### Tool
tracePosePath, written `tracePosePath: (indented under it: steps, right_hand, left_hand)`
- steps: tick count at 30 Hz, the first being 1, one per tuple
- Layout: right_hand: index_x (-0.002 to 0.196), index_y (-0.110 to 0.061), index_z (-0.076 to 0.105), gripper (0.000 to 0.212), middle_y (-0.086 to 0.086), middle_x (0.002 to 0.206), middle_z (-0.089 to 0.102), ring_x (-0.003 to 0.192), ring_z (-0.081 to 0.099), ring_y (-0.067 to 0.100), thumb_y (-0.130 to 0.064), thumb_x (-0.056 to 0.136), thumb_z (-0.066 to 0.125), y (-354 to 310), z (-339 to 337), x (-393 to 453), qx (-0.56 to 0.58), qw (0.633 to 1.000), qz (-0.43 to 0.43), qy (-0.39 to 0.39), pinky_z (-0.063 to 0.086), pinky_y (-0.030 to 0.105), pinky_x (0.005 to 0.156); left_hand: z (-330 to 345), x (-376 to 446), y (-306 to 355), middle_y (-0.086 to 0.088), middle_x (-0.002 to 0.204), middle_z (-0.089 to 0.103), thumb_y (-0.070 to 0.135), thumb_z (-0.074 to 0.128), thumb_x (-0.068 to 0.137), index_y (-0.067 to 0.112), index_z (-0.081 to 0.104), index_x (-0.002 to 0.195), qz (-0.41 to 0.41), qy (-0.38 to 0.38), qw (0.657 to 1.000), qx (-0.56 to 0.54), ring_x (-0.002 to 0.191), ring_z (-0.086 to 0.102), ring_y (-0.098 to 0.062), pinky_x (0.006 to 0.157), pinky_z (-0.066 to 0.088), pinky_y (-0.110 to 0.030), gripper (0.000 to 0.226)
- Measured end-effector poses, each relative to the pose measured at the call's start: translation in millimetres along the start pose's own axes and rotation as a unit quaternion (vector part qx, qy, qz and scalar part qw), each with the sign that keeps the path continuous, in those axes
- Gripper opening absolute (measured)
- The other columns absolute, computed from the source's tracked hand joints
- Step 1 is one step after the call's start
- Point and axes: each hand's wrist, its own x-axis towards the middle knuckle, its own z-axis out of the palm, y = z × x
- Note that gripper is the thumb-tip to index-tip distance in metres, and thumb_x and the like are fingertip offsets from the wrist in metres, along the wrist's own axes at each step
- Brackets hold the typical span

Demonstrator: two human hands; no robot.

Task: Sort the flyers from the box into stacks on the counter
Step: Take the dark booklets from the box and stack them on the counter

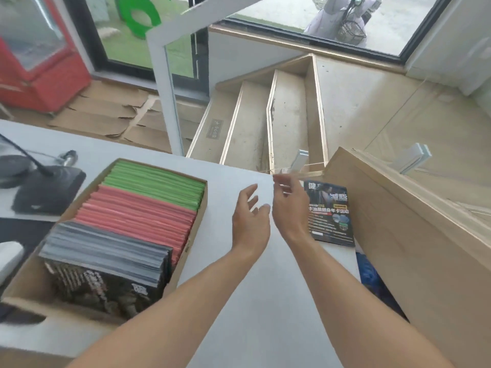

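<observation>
While both hands hover empty above the counter (239,166), the cardboard box (198,208) sits nearest with dark, red and green flyers (138,208) on edge. Left hand (249,219) and right hand (289,208) have fingers loosely spread, likely between pickups. Beyond them, one dark flyer (332,213) lies flat, seemingly starting a stack.

A bare strip of counter (225,166) is lying open between the box (198,208) on my left and the dark flyer (332,216) on my right, and my left hand (249,221) and right hand (289,211) are hovering over it, fingers loose. The wooden ledge (398,235) is walling off the right side (the flyer is lying just beside it), while the box's upright flyers are blocking the left.
</observation>
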Motion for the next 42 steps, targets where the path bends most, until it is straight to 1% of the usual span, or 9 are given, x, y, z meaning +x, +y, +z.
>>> tracePosePath:
  steps: [3, 6, 9, 12, 17, 21, 33, 38, 42]
  right_hand:
    - [0.104, -0.024, 0.07, 0.023, -0.014, 0.1, 0.072, 0.096, 0.066, 0.003, -0.007, 0.098, 0.056, -25.7, 38.9, -39.8, 0.064, 0.997, -0.03, -0.025, 0.052, 0.025, 0.09]
    - [0.1, -0.023, 0.071, 0.019, -0.013, 0.095, 0.072, 0.092, 0.066, 0.004, -0.007, 0.095, 0.062, -54.6, 73.6, -83.9, 0.072, 0.984, -0.104, -0.125, 0.047, 0.014, 0.084]
    - [0.103, -0.025, 0.074, 0.015, -0.014, 0.098, 0.072, 0.09, 0.062, 0.0, -0.017, 0.09, 0.071, -71.5, 100.8, -122.3, -0.011, 0.939, -0.236, -0.248, 0.046, 0.02, 0.087]
    - [0.12, -0.033, 0.071, 0.031, -0.015, 0.11, 0.068, 0.103, 0.055, 0.01, -0.04, 0.09, 0.068, -79.4, 116.2, -150.5, -0.141, 0.865, -0.318, -0.361, 0.042, 0.032, 0.093]
    - [0.12, -0.03, 0.071, 0.034, -0.01, 0.115, 0.067, 0.103, 0.054, 0.02, -0.031, 0.086, 0.071, -76.9, 121.7, -176.9, -0.284, 0.817, -0.409, -0.29, 0.049, 0.038, 0.086]
    - [0.125, -0.028, 0.069, 0.037, -0.004, 0.129, 0.065, 0.112, 0.056, 0.023, -0.028, 0.088, 0.067, -66.3, 117.4, -187.9, -0.317, 0.789, -0.454, -0.268, 0.047, 0.04, 0.092]
    - [0.134, -0.024, 0.064, 0.053, 0.007, 0.14, 0.061, 0.13, 0.055, 0.031, -0.018, 0.082, 0.072, -59.6, 118.6, -204.5, -0.358, 0.788, -0.43, -0.258, 0.046, 0.047, 0.106]
    - [0.126, -0.026, 0.07, 0.042, 0.006, 0.138, 0.062, 0.128, 0.056, 0.032, -0.016, 0.085, 0.07, -62.7, 116.3, -214.6, -0.343, 0.814, -0.409, -0.23, 0.045, 0.05, 0.106]
    - [0.133, -0.019, 0.065, 0.044, 0.006, 0.141, 0.059, 0.126, 0.056, 0.031, -0.019, 0.089, 0.063, -63.3, 115.3, -222.4, -0.377, 0.802, -0.409, -0.218, 0.043, 0.049, 0.106]
  left_hand:
    - [-61.6, -12.3, 21.1, 0.021, 0.124, 0.06, 0.003, 0.058, 0.096, 0.033, 0.056, 0.128, 0.093, 0.062, 0.994, -0.007, 0.12, 0.055, 0.008, 0.104, 0.045, -0.018, 0.044]
    - [-137.1, -19.9, 33.3, 0.022, 0.125, 0.061, 0.008, 0.059, 0.098, 0.03, 0.059, 0.128, 0.156, 0.105, 0.98, 0.06, 0.122, 0.055, 0.007, 0.103, 0.044, -0.014, 0.038]
    - [-216.5, -18.1, 26.7, 0.02, 0.126, 0.063, 0.017, 0.057, 0.101, 0.029, 0.062, 0.128, 0.167, 0.121, 0.953, 0.222, 0.123, 0.054, 0.003, 0.108, 0.043, -0.024, 0.03]
    - [-273.1, -18.4, 9.4, 0.014, 0.129, 0.063, 0.018, 0.057, 0.101, 0.027, 0.065, 0.127, 0.155, 0.096, 0.91, 0.372, 0.124, 0.05, -0.001, 0.111, 0.039, -0.03, 0.029]
    - [-306.4, -22.4, -22.9, 0.008, 0.138, 0.062, 0.018, 0.06, 0.1, 0.021, 0.067, 0.129, 0.202, 0.051, 0.873, 0.442, 0.142, 0.04, -0.007, 0.123, 0.027, -0.041, 0.03]
    - [-307.4, -19.1, -31.2, 0.009, 0.143, 0.058, 0.028, 0.049, 0.103, 0.023, 0.064, 0.132, 0.223, 0.043, 0.868, 0.441, 0.146, 0.035, -0.007, 0.125, 0.023, -0.044, 0.034]
    - [-309.1, -18.8, -36.9, 0.009, 0.147, 0.055, 0.033, 0.041, 0.104, 0.025, 0.062, 0.135, 0.219, 0.041, 0.867, 0.445, 0.149, 0.03, -0.007, 0.126, 0.019, -0.045, 0.039]
    - [-309.9, -18.7, -37.8, 0.008, 0.146, 0.055, 0.03, 0.042, 0.105, 0.022, 0.063, 0.135, 0.234, 0.04, 0.862, 0.448, 0.149, 0.03, -0.007, 0.127, 0.015, -0.04, 0.037]
    - [-311.0, -19.3, -38.4, 0.008, 0.147, 0.055, 0.027, 0.043, 0.106, 0.022, 0.062, 0.135, 0.243, 0.039, 0.857, 0.452, 0.149, 0.03, -0.007, 0.127, 0.013, -0.039, 0.035]
